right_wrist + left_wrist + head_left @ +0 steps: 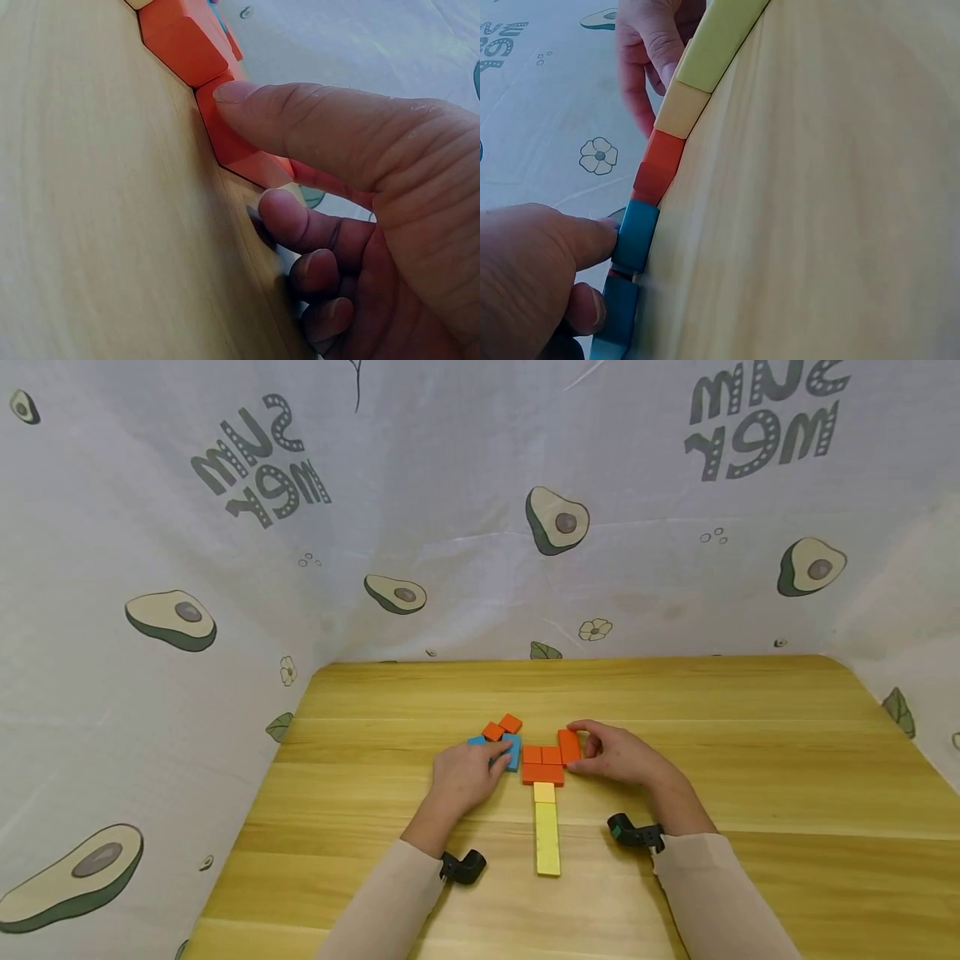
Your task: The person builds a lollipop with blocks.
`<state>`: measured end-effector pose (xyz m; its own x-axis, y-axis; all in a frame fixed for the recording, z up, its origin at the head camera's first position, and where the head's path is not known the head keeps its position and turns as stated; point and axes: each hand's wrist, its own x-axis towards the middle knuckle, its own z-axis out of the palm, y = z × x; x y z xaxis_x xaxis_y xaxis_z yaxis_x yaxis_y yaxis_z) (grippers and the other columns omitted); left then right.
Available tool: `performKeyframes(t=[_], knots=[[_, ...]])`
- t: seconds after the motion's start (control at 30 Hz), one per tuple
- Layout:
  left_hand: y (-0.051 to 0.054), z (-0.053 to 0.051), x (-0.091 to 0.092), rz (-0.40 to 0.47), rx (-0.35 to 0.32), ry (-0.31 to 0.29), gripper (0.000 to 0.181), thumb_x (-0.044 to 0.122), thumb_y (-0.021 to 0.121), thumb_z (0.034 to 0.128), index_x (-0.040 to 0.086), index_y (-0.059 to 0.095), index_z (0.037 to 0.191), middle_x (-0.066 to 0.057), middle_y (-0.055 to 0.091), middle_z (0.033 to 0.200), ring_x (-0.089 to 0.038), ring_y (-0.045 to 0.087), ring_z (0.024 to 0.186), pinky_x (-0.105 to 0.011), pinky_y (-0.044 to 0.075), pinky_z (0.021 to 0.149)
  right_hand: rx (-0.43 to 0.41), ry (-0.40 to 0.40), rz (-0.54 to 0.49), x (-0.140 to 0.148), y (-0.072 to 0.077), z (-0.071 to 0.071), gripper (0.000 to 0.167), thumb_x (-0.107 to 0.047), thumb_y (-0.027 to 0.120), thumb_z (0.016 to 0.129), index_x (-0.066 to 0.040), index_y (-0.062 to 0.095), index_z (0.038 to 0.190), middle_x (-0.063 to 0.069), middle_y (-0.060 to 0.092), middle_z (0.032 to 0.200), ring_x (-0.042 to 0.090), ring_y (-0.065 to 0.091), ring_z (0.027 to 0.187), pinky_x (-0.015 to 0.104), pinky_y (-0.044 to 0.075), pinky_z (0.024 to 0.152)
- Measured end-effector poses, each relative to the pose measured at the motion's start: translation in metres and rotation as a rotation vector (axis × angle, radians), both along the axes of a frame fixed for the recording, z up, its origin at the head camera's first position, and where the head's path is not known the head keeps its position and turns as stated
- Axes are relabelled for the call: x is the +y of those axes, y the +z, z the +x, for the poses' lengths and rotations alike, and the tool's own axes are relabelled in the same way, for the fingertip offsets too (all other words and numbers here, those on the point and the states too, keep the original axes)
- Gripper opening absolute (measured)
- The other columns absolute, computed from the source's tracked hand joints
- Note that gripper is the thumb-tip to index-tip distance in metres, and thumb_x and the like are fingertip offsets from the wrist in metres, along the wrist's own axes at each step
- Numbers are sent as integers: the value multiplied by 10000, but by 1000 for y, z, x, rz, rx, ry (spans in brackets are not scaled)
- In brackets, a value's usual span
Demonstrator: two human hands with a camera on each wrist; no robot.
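Note:
My right hand (618, 753) grips an upright-lying orange block (569, 747), index finger at its far end and thumb at its near end. That block sits against the right side of two small orange squares (542, 755) and a wider orange block (542, 774). Below them run a short yellow block (544, 792) and a long yellow block (547, 839) in a line. Just left of the orange group, my left hand (465, 777) holds a blue block (513, 752) with finger and thumb. Another blue block (617, 307) lies beside it, partly hidden by the left hand in the head view.
Two loose orange squares (511, 723) lie beyond the blue blocks. Everything rests on a wooden table (360, 710), with a white avocado-print cloth (465, 510) hanging behind and at the sides. A black wrist camera (463, 867) sits on each wrist.

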<state>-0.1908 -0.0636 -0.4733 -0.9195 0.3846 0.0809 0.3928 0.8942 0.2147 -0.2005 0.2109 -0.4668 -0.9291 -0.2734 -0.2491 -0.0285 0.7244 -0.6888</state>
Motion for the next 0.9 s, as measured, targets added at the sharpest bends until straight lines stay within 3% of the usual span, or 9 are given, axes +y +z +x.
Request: performKeyframes(t=[0.53, 0.9], knots=[[1, -6, 10, 17, -16, 31, 392, 507, 535, 1035, 378, 640, 1389, 32, 407, 459, -122, 328, 425, -259, 257, 396, 9, 1, 20, 0, 1, -1, 680, -326, 797, 893, -93, 501, 1458, 58, 571, 900, 191, 497, 742, 313, 407, 650], [-3, -5, 11, 68, 18, 46, 395, 520, 575, 1011, 341, 684, 1345, 66, 395, 438, -87, 327, 398, -239, 271, 388, 14, 8, 26, 0, -1, -2, 679, -347, 800, 885, -94, 509, 1444, 51, 571, 892, 185, 495, 730, 307, 401, 642]])
